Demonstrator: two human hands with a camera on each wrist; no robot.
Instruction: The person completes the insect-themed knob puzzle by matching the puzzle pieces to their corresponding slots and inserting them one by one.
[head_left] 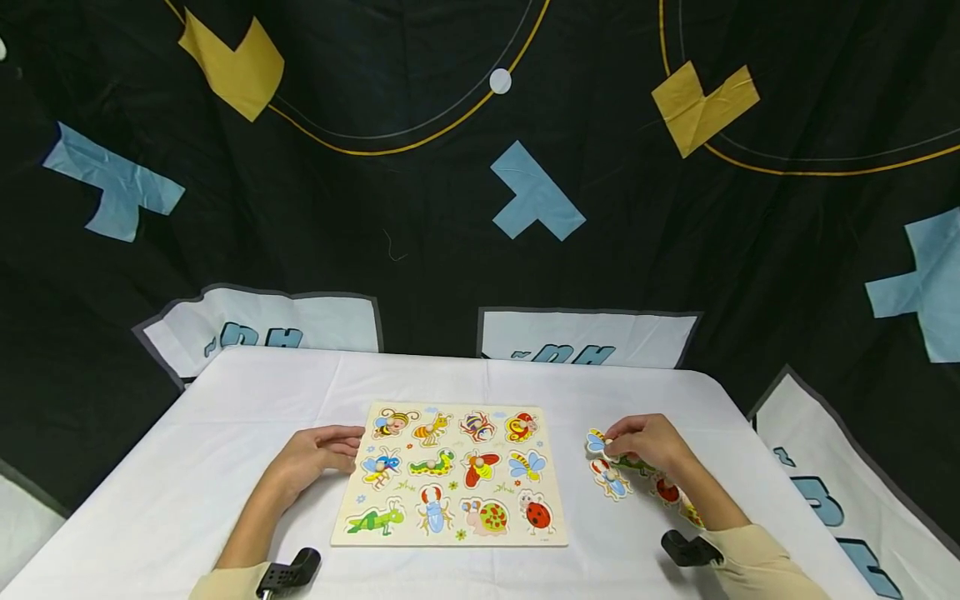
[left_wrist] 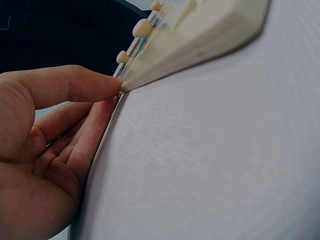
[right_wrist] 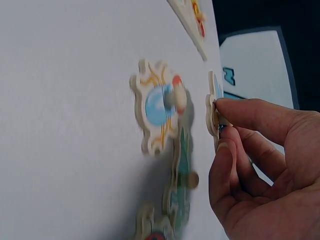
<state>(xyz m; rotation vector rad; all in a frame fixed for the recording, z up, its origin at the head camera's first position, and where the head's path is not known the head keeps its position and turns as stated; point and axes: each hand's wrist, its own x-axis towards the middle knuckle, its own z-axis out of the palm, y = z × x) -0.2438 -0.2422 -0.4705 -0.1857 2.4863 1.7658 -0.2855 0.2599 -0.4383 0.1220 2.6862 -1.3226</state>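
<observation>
A wooden puzzle board (head_left: 450, 475) with colourful insect pictures lies on the table. My left hand (head_left: 318, 458) is at its left edge; in the left wrist view a nearly straight finger touches the board's edge (left_wrist: 200, 65), where several wooden knobs (left_wrist: 143, 28) stand up. To the right of the board, my right hand (head_left: 652, 442) pinches a puzzle piece with blue wings (head_left: 596, 442) between thumb and fingers. In the right wrist view this piece (right_wrist: 212, 110) is seen edge-on. Close below the hand lie a beetle piece (head_left: 610, 479) and a green piece (right_wrist: 183, 160).
A ladybug piece (head_left: 666, 490) and a yellowish piece (head_left: 692, 514) lie partly behind the right forearm. White cloth covers the table (head_left: 420, 379). Behind it hangs a dark curtain (head_left: 405, 250) with blue and yellow shapes.
</observation>
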